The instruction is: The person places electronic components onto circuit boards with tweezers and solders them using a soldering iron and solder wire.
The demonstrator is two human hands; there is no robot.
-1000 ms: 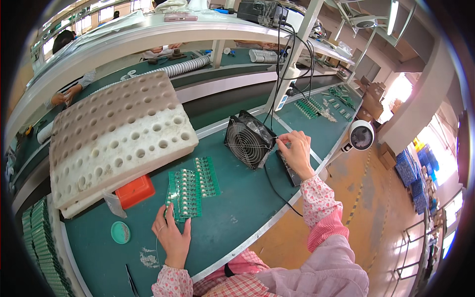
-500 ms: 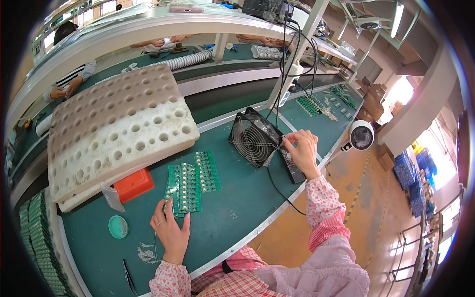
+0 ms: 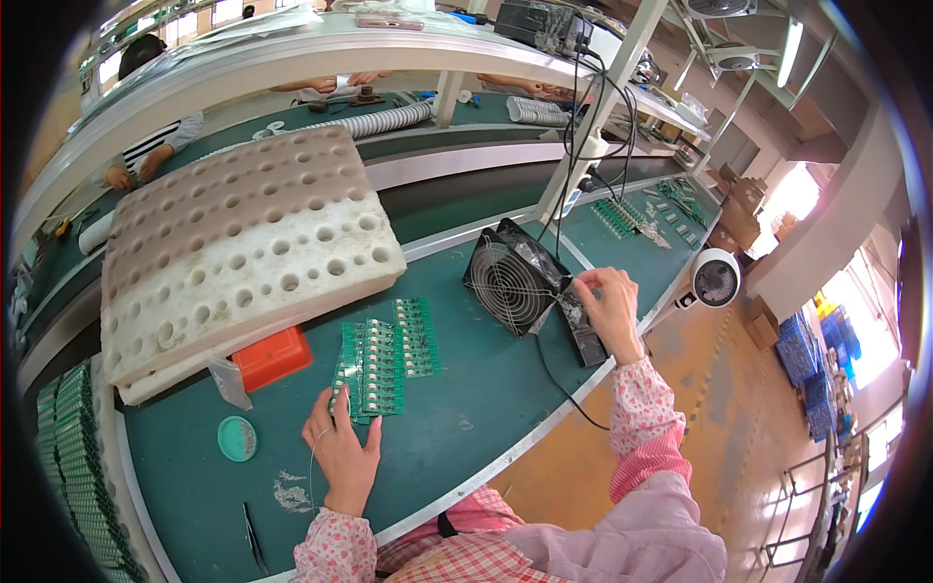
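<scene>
The right hand (image 3: 610, 309) covers part of the dark stand (image 3: 583, 335) beside the fan (image 3: 513, 284), so what its fingers pinch cannot be told. The left hand (image 3: 342, 445) hides the near edge of the green circuit boards (image 3: 384, 356); their parts are too small to make out. The white foam block (image 3: 238, 243) hides most of the orange box (image 3: 271, 356). The stack of green boards (image 3: 68, 457) runs into the dark rim.

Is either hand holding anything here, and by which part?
Left hand lies flat, fingertips on the green circuit boards, gripping nothing. Right hand touches something behind the black fan; any grip cannot be told.
</scene>
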